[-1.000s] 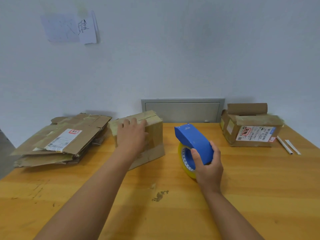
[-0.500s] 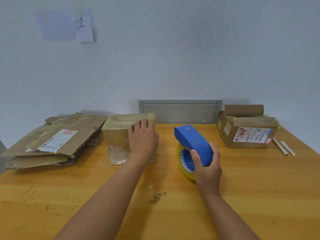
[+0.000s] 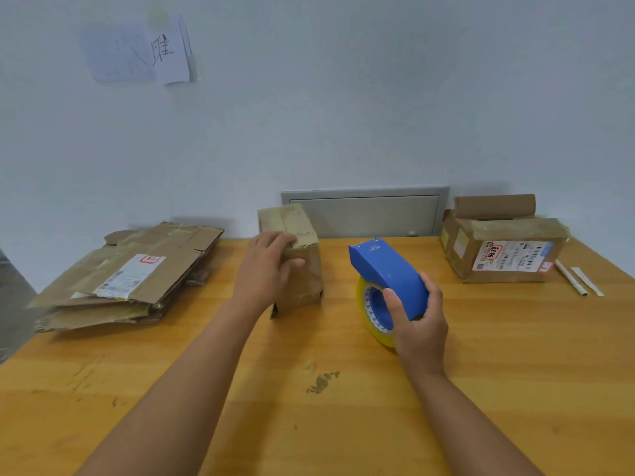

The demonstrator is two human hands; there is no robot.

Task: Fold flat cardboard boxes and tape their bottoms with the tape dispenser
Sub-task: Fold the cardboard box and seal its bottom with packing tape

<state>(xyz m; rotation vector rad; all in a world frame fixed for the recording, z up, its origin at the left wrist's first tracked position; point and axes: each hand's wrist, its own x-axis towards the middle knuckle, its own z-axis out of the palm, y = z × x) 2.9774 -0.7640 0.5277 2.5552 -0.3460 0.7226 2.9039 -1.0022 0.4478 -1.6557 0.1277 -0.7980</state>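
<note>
Turned since half a second ago, the small box [image 3: 292, 255] now shows me its narrow end and stands nearer the table's [image 3: 481, 389] far edge; a second ago it sat skewed the other way. My left hand [image 3: 266, 269] rides with it, lying on the near top corner with fingers [image 3: 292, 264] loosely bent over the edge, more resting than gripping. My right hand [image 3: 417, 321] has barely shifted: it grips the blue tape dispenser [image 3: 388, 280], thumb across the yellow roll, standing on the table just right of the box.

I judge this box folded and taped, or close to it, with strips showing along its top seam. Another finished box [image 3: 501, 250] sits at the far right corner. Still to do is the stack of flat boxes [image 3: 137, 273] at the far left edge.
</note>
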